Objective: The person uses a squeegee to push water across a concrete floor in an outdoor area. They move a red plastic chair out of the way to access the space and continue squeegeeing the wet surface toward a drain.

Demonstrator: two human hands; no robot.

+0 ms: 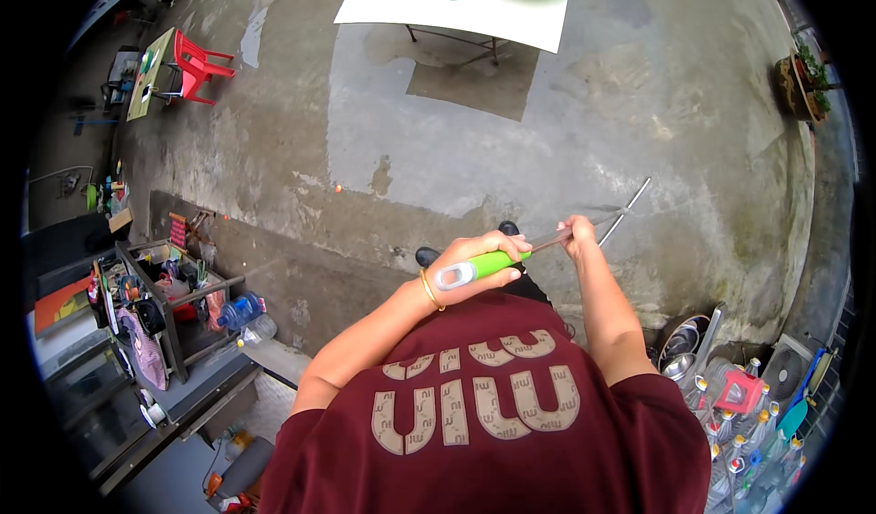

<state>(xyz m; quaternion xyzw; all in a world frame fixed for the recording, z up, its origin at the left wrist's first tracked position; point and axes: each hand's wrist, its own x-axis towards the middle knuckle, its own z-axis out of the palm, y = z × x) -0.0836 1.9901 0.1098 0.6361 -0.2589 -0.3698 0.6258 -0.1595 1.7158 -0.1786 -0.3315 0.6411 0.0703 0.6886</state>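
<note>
Maroon shirt, pale lettering: it was worn by the person. Squeegee, or similar floor tool, long-poled: it lay slantwise before the person, its narrow bar out to the right above or on the concrete floor; contact could not be told. It seemed light, stiff and hardly fragile, perhaps slippery if wet, best held at grip and pole. Left hand: it was wrapped around the green grip. Right hand: its fingers were curled around the pole, nearer the bar.

head: worn left fisheye | faces steeply down | maroon shirt close below | concrete floor beyond
</note>
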